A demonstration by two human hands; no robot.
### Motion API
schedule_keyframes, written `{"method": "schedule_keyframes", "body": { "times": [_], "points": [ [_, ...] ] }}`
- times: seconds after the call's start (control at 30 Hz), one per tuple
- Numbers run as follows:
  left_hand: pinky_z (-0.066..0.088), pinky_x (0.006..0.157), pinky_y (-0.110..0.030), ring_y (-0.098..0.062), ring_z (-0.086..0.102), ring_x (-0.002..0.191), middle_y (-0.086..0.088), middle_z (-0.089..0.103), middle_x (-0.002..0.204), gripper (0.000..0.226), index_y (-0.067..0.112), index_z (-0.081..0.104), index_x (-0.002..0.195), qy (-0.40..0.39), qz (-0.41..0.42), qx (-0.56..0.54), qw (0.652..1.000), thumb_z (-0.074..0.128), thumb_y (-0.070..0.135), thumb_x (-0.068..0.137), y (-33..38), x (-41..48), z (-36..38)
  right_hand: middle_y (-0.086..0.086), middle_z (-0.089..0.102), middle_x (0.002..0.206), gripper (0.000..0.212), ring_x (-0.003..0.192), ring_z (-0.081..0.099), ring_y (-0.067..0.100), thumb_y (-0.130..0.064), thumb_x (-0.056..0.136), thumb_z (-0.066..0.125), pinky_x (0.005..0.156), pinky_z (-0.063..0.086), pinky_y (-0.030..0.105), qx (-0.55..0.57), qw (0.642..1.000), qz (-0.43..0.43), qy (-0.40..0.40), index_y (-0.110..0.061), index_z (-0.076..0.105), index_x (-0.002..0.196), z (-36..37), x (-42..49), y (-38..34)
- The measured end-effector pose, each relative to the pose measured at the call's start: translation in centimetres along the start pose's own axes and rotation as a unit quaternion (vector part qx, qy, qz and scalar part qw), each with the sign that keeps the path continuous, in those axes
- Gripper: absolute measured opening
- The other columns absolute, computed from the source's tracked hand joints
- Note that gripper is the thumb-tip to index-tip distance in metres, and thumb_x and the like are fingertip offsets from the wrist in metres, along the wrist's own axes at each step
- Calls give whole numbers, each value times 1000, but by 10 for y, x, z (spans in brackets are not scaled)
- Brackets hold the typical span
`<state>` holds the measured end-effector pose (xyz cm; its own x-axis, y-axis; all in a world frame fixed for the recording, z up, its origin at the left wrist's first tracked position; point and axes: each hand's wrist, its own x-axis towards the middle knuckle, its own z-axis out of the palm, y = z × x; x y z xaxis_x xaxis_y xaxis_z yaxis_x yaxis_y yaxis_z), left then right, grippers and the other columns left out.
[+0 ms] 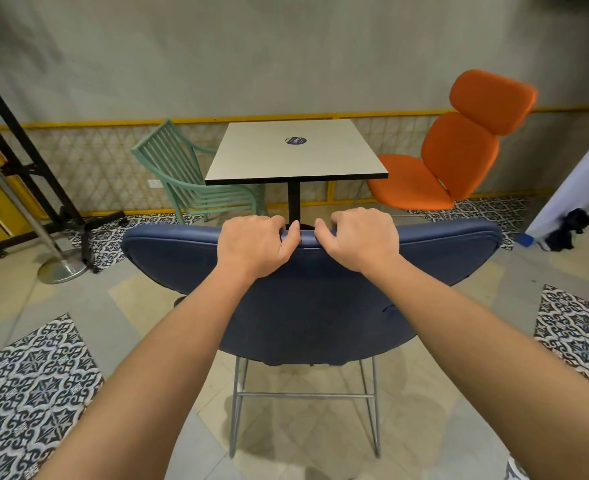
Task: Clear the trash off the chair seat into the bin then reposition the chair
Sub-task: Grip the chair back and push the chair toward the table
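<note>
Blue leather-like upholstery covers the shell chair, seen from behind, its backrest tilted toward the camera on thin metal sled legs. The left hand and right hand sit close together at the middle of its top edge, fingers curled over the rim and thumbs pressed on the near side, both clamped on the backrest. A centred two-handed hold like this probably serves to push or steer the chair straight. Its seat lies beyond the fingers and is hidden, so whether any trash remains cannot be told; no bin shows. Just past the fingertips stands the square pedestal table, flanked by a green slatted chair and an orange lounge chair.
</note>
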<state>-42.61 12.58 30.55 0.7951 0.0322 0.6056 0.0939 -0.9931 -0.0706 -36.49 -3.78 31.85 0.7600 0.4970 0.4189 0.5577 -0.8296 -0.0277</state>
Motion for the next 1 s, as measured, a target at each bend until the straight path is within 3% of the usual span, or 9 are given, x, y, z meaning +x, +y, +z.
{"method": "schedule_keyframes", "body": {
  "times": [0.23, 0.43, 0.73, 1.0],
  "points": [
    [3, 49, -14, -17, 28, 37, 2, 49, 39, 49, 15, 54, 48, 73, -1, 3, 997, 33, 37, 86, -1, 11, 14, -3, 49, 60, 42, 56, 45, 18, -42, 85, 25, 45, 16, 21, -7, 998, -17, 55, -16, 51, 64, 6, 8, 10],
    [-1, 51, -13, -21, 41, 32, 3, 48, 38, 46, 16, 54, 45, 94, 4, 29, 995, 36, 34, 84, 4, 16, 21, -4, 44, 53, 39, 48, 39, 19, -39, 77, 20, 46, 9, 20, 16, 994, -23, 105, -17, 47, 58, 13, 12, 19],
    [5, 48, -18, -19, 42, 32, 4, 49, 38, 45, 17, 56, 46, 81, 15, 40, 996, 37, 35, 82, 16, 38, 34, -3, 45, 56, 44, 53, 40, 20, -43, 74, 13, 47, 9, 21, 26, 996, -9, 90, -16, 46, 60, 19, 31, 43],
    [-1, 52, -14, -21, 41, 31, 3, 47, 37, 42, 15, 52, 45, 94, 10, 53, 994, 37, 32, 81, 7, 63, 53, -2, 48, 63, 36, 58, 44, 20, -39, 82, 27, 46, 14, 22, 20, 998, -11, 52, -15, 49, 67, 32, 63, 51]
  ]
}}
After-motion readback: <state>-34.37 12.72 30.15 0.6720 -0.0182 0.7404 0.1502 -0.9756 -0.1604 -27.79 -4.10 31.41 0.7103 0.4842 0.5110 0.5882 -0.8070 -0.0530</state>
